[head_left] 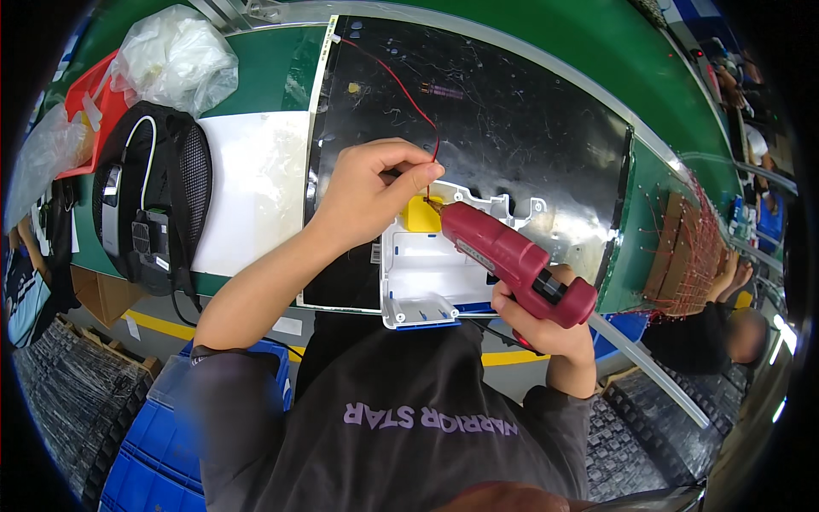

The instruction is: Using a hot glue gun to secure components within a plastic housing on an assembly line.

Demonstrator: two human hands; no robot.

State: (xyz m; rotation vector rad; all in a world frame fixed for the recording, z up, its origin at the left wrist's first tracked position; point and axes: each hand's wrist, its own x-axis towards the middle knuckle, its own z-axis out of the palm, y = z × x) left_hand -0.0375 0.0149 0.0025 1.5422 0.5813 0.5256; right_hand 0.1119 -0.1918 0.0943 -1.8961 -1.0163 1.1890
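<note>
My left hand (375, 188) pinches a thin red wire (408, 92) between thumb and fingertips. The wire runs up and away to a small white connector (335, 39) at the mat's far left. In my right hand (546, 322) is a dark red hot glue gun (503, 253), its nozzle at the wire's lower end, over a yellow piece (421, 218). I cannot tell whether the nozzle touches the wire. The yellow piece sits at the far end of an open white plastic housing (415, 271), which lies at the table's near edge.
A black mat (512, 111) covers the green table. To the left are a white sheet (256, 179), a black mesh bag-like item (189, 162), a red bin (90, 94) and clear plastic bags (175, 60). A bundle of red wires (699, 256) lies right, near another person (712, 337).
</note>
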